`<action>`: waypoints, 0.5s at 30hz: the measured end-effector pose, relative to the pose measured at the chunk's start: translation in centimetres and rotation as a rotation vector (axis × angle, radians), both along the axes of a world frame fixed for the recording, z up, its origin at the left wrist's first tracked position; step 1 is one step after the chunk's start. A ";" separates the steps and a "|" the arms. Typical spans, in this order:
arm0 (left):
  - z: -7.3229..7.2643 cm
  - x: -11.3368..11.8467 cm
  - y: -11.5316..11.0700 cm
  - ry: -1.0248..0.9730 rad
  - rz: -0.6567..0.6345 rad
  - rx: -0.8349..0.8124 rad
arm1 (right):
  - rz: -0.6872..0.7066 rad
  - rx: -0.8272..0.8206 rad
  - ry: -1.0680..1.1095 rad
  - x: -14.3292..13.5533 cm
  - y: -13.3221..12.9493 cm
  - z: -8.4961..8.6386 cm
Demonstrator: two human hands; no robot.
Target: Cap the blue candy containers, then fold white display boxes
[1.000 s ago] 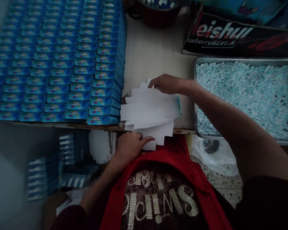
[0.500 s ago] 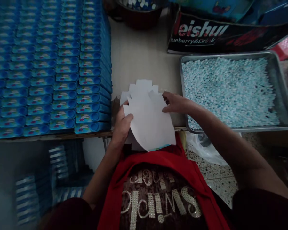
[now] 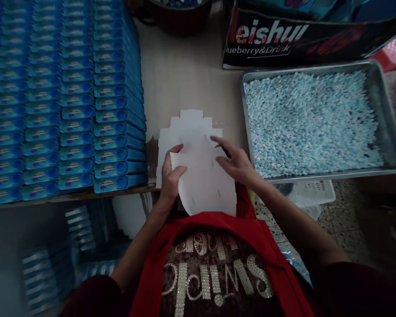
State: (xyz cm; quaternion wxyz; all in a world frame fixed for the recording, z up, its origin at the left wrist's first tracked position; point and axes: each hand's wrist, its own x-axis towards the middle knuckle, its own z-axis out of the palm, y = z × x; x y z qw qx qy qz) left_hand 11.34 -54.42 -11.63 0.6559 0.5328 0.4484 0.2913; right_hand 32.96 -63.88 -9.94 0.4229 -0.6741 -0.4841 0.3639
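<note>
A white card sheet (image 3: 206, 176) with slits hangs over the table's front edge and bends at its lower left. Beneath it lies another white die-cut sheet (image 3: 190, 121) with stepped edges. My left hand (image 3: 172, 176) grips the left edge of the upper sheet between thumb and fingers. Over the right side of that sheet is my right hand (image 3: 232, 160), its thumb and fingers apart, holding nothing. The red apron (image 3: 214, 220) is just below the sheets.
Rows of blue boxes (image 3: 75, 152) fill the table's left side. A metal tray (image 3: 323, 176) of small pale-blue and white pieces sits at the right, below a black carton (image 3: 267, 48). A dark pot (image 3: 181, 17) stands at the back.
The upper sheet lies lower and flatter, showing its slits. My right hand has moved down and opened over it. The camera view has shifted slightly.
</note>
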 end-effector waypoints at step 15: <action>0.3 1.4 1.2 -0.026 -0.180 0.142 | 0.103 -0.101 -0.489 0.3 1.7 -0.4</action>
